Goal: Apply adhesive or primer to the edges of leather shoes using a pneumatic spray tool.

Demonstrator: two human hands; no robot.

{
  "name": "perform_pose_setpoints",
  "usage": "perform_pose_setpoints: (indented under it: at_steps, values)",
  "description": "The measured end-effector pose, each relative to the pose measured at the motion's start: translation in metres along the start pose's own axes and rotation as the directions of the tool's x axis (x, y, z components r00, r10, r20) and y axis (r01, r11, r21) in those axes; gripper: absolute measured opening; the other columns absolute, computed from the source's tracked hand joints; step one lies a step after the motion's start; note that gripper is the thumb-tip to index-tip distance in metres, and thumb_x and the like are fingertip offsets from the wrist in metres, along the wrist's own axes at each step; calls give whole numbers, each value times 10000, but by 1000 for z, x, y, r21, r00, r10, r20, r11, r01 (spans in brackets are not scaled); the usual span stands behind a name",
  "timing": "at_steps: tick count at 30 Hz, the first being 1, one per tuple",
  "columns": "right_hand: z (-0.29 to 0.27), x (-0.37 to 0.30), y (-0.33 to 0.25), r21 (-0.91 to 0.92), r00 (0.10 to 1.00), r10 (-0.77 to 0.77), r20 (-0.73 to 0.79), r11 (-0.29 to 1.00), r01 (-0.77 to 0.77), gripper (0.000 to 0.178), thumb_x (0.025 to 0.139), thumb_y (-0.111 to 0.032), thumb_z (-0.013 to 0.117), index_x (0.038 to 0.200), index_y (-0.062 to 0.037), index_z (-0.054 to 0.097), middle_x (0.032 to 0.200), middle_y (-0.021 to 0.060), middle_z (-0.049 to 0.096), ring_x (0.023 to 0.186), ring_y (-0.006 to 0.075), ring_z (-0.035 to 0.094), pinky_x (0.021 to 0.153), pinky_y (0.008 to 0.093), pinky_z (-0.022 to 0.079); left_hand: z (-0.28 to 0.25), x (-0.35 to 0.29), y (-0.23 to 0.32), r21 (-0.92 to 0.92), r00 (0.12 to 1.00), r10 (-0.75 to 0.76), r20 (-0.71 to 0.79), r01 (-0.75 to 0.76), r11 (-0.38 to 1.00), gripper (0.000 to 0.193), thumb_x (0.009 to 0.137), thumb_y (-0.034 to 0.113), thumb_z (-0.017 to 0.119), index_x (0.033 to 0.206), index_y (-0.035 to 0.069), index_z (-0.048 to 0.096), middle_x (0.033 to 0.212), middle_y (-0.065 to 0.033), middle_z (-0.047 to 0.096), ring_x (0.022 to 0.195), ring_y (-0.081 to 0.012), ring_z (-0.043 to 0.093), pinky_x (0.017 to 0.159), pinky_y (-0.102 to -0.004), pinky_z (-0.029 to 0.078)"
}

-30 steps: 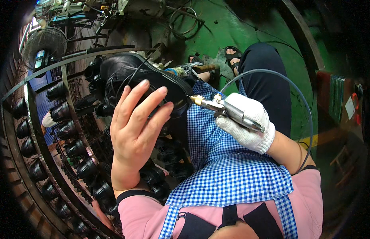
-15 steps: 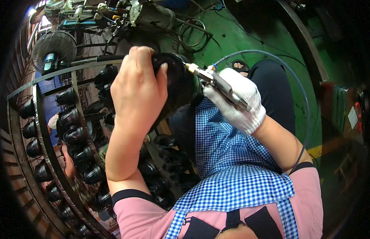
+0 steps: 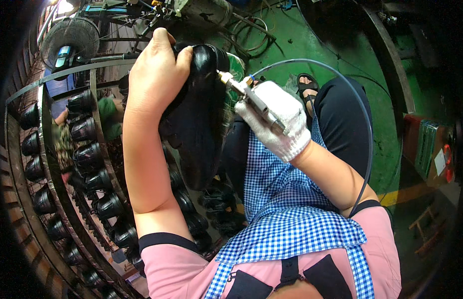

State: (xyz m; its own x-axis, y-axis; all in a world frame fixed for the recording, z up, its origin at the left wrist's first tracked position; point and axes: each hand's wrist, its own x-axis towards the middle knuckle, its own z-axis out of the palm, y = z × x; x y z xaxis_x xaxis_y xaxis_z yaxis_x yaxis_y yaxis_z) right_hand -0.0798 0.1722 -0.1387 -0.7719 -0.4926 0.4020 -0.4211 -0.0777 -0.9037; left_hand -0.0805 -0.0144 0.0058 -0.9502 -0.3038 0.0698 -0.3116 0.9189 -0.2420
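One black shoe point(image 3: 199, 114) is held up, long axis running top to bottom, left hand point(image 3: 156, 74) gripping its upper end. Right gloved hand point(image 3: 276, 119) is closed around a metal tool point(image 3: 251, 99), tip touching the shoe's right side, above a curved rack of black moulds point(image 3: 87, 154).

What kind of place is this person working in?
Probably a shoe factory floor. The left hand holds a black shoe, the gloved right hand points a hose-fed metal tool at it, and curved racks of black shoes stand on a green floor.
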Motion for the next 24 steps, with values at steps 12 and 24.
perform_pose_setpoints:
  at_steps: [12,24]
  values:
    - [1,-39,-14,-15,981,-12,194,1000,16,197,800,-196,778,928,-80,683,803,81,627,699,268,637,620,336,526,25,-182,-39,-925,805,-580,123,304,226,484,1051,430,412,1366,63,439,1116,-48,539,980,-171,522,913,-335,435]
    - [-27,-54,-16,-42,946,28,324,999,-15,162,816,-221,759,852,-91,670,750,79,615,645,270,632,589,337,520,21,-283,24,-846,821,-462,335,478,236,385,848,-126,599,1198,32,563,1122,-50,551,980,-129,553,847,-262,477]
